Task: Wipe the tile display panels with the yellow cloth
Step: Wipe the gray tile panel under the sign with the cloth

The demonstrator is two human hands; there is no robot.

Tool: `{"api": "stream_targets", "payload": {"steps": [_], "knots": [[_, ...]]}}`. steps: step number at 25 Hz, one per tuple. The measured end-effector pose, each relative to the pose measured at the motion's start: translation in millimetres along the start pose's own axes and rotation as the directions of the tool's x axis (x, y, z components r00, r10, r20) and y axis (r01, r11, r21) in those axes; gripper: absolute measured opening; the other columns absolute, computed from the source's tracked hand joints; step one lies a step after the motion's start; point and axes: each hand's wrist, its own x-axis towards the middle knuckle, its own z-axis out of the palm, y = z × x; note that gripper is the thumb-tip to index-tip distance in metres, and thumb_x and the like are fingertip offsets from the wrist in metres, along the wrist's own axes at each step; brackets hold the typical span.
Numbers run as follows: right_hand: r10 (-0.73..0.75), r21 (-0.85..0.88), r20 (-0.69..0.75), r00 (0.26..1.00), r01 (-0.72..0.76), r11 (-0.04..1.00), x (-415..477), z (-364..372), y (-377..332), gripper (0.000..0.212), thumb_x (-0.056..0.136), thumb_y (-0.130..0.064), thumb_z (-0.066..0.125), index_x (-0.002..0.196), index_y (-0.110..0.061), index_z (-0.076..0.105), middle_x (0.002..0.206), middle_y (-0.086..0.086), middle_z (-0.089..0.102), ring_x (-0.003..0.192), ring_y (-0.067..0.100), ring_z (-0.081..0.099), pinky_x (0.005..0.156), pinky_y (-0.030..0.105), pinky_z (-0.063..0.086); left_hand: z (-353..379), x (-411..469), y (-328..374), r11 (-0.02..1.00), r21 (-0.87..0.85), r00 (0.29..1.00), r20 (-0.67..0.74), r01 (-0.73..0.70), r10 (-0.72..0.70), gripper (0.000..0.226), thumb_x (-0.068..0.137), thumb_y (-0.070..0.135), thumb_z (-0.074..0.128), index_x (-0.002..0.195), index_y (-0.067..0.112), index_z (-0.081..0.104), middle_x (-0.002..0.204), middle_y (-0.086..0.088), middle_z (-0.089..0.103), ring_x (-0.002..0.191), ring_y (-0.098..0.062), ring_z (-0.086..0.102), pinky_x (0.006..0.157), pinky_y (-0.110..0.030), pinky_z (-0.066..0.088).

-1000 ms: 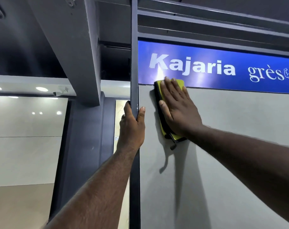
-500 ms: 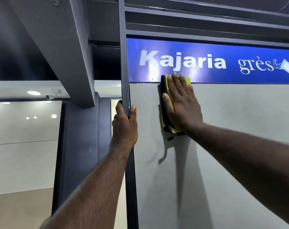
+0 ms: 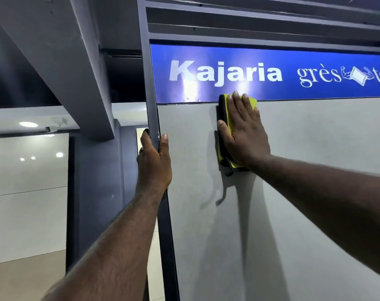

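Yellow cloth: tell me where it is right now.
In the head view, the yellow cloth lies flat under the right hand at the top of the grey tile panel, its upper edge overlapping the blue Kajaria sign.

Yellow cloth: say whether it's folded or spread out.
Folded. The yellow cloth shows stacked layers along its dark left edge, pressed flat on the grey panel under the right hand.

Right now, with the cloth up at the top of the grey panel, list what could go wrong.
1. The yellow cloth overlaps the lower edge of the blue sign; a wipe along that seam might snag or lift the edge.
2. The right hand presses it flat-palmed, not gripped, so it could slip down the grey panel.
3. The left hand wraps the dark frame post; if the panel swings, those fingers could get pinched.
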Motion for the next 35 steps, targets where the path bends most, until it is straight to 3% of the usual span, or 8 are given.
{"api": "stream_targets", "payload": {"steps": [3, 16, 18, 22, 25, 29, 32, 35], "knots": [[-0.182, -0.025, 0.038, 0.983, 0.183, 0.983, -3.3, 0.1, 10.2, 0.069, 0.109, -0.050, 0.037, 0.170, -0.023, 0.018, 0.178, -0.006, 0.010, 0.164, 0.010, 0.001, 0.134, 0.039, 0.006, 0.1, 0.2, -0.8, 1.000, -0.005, 1.000, 0.009, -0.007, 0.008, 0.055, 0.114, 0.053, 0.041, 0.159, 0.022, 0.040, 0.132, -0.011, 0.067, 0.126, -0.030, 0.053, 0.090, -0.033, 0.038], [-0.014, -0.026, 0.007, 1.000, 0.014, 1.000, 1.4, -3.8, 50.8, 0.070, 0.109, -0.051, 0.033, 0.171, -0.024, 0.015, 0.178, -0.006, 0.009, 0.164, 0.011, 0.000, 0.134, 0.040, 0.005, 2.2, 1.8, -1.3, 0.980, 0.196, 0.999, -0.029, -0.035, 0.042, 0.066, 0.114, 0.053, 0.038, 0.170, 0.021, 0.026, 0.149, -0.018, 0.059, 0.132, -0.041, 0.057, 0.099, -0.047, 0.048], [0.087, 0.013, -0.024, 0.996, -0.087, 0.996, 4.8, -8.9, 56.8, 0.071, 0.108, -0.050, 0.033, 0.171, -0.021, 0.016, 0.178, -0.002, 0.010, 0.165, 0.015, 0.001, 0.133, 0.043, 0.005, 3.1, -1.4, 2.9, 0.861, 0.489, 0.975, -0.082, -0.142, 0.208, 0.067, 0.115, 0.045, 0.040, 0.173, 0.018, 0.020, 0.166, -0.020, 0.040, 0.143, -0.045, 0.047, 0.109, -0.058, 0.044], [-0.319, -0.078, 0.040, 0.947, 0.322, 0.944, 3.8, -15.7, 83.4, 0.067, 0.110, -0.047, 0.036, 0.169, -0.019, 0.023, 0.177, 0.000, 0.017, 0.164, 0.015, 0.005, 0.133, 0.044, 0.010, 10.4, -9.0, 6.1, 0.341, 0.745, 0.755, 0.319, -0.573, 0.572, 0.068, 0.115, 0.045, 0.034, 0.173, 0.013, 0.022, 0.180, -0.017, 0.014, 0.163, -0.039, 0.021, 0.130, -0.059, 0.019], [0.108, 0.001, -0.052, 0.993, -0.108, 0.994, 19.4, -19.2, 95.9, 0.070, 0.108, -0.047, 0.032, 0.170, -0.018, 0.020, 0.178, 0.002, 0.013, 0.165, 0.021, 0.004, 0.133, 0.044, 0.004, 45.3, -1.9, 25.6, 0.284, 0.686, 0.700, 0.455, -0.670, 0.551, 0.078, 0.108, 0.056, 0.026, 0.171, 0.010, 0.029, 0.180, -0.014, 0.019, 0.164, -0.036, 0.024, 0.132, -0.058, 0.018], [-0.334, -0.056, -0.003, 0.943, 0.333, 0.941, 21.8, -16.6, 126.8, 0.068, 0.110, -0.046, 0.039, 0.169, -0.017, 0.024, 0.177, 0.001, 0.018, 0.164, 0.017, 0.005, 0.134, 0.043, 0.009, 108.3, 12.5, 55.5, 0.410, 0.691, 0.774, 0.357, -0.596, 0.523, 0.074, 0.108, 0.048, 0.023, 0.172, 0.011, 0.024, 0.181, -0.009, 0.018, 0.166, -0.029, 0.021, 0.134, -0.049, 0.012], [-0.044, 0.067, -0.059, 0.997, 0.048, 0.997, 28.1, -25.1, 140.5, 0.071, 0.108, -0.046, 0.041, 0.169, -0.016, 0.021, 0.178, 0.002, 0.014, 0.165, 0.019, 0.007, 0.133, 0.044, 0.010, 125.2, 9.2, 54.4, 0.404, 0.763, 0.824, 0.284, -0.504, 0.491, 0.077, 0.109, 0.053, 0.019, 0.174, 0.011, 0.018, 0.182, -0.007, 0.013, 0.167, -0.026, 0.014, 0.136, -0.048, 0.007], [-0.484, 0.000, 0.051, 0.873, 0.485, 0.875, 24.4, -29.5, 163.9, 0.069, 0.108, -0.045, 0.049, 0.167, -0.014, 0.030, 0.177, 0.005, 0.017, 0.164, 0.020, 0.009, 0.133, 0.045, 0.013, 125.3, 4.6, 54.8, 0.347, 0.792, 0.821, 0.310, -0.502, 0.479, 0.080, 0.109, 0.058, 0.016, 0.174, 0.012, 0.016, 0.182, -0.008, 0.011, 0.168, -0.026, 0.012, 0.136, -0.049, 0.007]]}}
